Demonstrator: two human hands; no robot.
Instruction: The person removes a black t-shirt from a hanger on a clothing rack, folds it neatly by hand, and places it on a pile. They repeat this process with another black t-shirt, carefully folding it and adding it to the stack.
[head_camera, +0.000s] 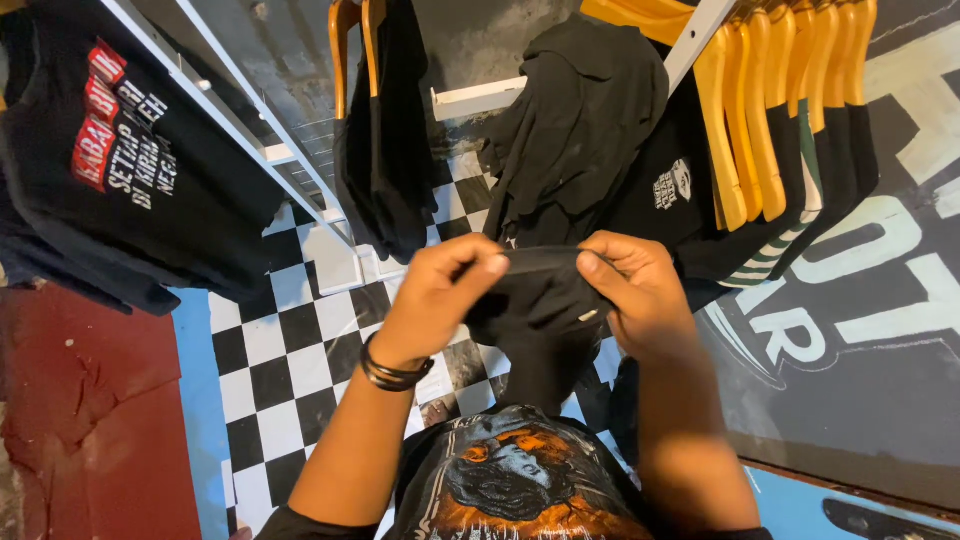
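Ur left hand (440, 290) + right hand (640, 290) both pinched on black shirt (540, 300) at frame center, bunched, fold barely started, rack (700, 30) above.

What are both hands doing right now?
Left hand: closed, pinching the black garment.
Right hand: closed, pinching the same garment.

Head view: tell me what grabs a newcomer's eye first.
At centre, the left hand and right hand pinch a black garment stretched between them. Top right, a row of yellow hangers carries dark clothes on a white rail. Below the hands lies a black-and-white checkered floor, and a black shirt with red and white print hangs at top left.
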